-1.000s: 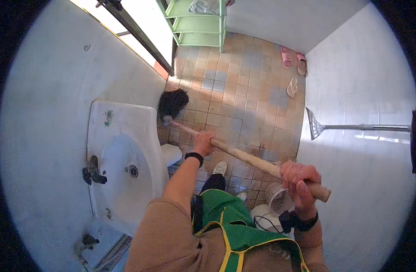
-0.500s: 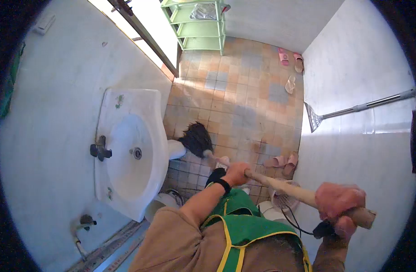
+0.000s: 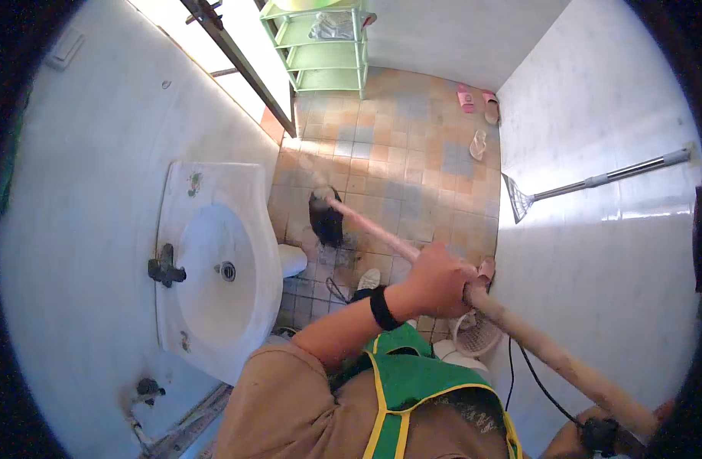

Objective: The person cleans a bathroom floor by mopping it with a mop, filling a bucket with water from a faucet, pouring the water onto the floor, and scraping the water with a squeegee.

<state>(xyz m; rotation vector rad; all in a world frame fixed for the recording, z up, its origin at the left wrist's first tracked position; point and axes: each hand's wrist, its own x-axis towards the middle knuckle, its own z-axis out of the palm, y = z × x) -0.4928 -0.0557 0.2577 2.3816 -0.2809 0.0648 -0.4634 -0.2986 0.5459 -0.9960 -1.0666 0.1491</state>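
The left hand (image 3: 440,283) has its fingers wrapped round the mop (image 3: 554,353), clamped on the middle of its long handle. The right hand (image 3: 661,413) is at the handle's top end, in shadow at the lower right edge of the view — whether its fingers are closed cannot be told. The mop slants down across the room, its dark head on the tiled floor (image 3: 412,164), near the white sink (image 3: 217,283). A woven basket (image 3: 477,336) sits below the left hand, with a pink slipper (image 3: 485,269) just beside that hand. The green rack (image 3: 328,57) stands well apart — at the far end of the floor.
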